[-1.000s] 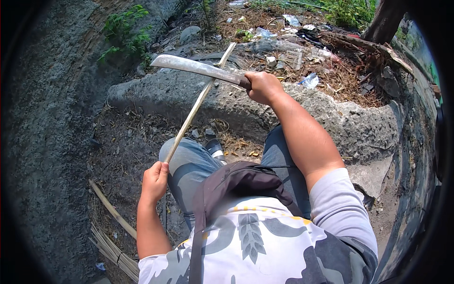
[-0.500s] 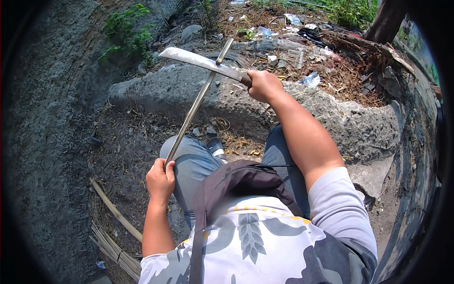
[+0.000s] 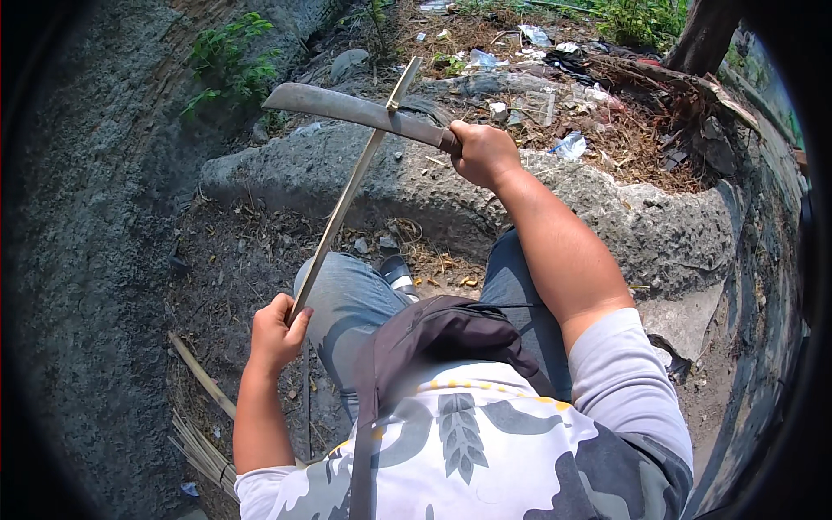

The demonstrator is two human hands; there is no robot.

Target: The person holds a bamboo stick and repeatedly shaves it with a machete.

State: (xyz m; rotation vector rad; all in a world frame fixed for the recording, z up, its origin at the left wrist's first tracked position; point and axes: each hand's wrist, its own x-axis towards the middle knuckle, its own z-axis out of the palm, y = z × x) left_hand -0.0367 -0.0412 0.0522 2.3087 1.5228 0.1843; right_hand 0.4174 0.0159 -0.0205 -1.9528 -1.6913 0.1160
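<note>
My left hand (image 3: 276, 336) is closed around the lower end of a long, pale bamboo strip (image 3: 342, 204), beside my left knee. The strip slants up and away to the right. In my right hand (image 3: 485, 158) is the handle of a machete (image 3: 325, 101), its broad blade stretched out to the left. Blade and strip cross near the strip's far end, where a small raised bit of the strip shows at the blade's upper edge. Whether the edge has cut into the strip cannot be made out.
A long concrete ledge (image 3: 286, 165) runs across in front of my knees. Beyond it lie dry litter and plastic scraps (image 3: 570, 146) by a tree trunk (image 3: 706, 39). A bundle of thin strips (image 3: 201, 446) and a longer pale piece (image 3: 201, 374) rest on the ground at left.
The machete has shifted slightly left, and its blade face has turned from bright to dull. My left hand has moved a little left with the strip's lower end.
</note>
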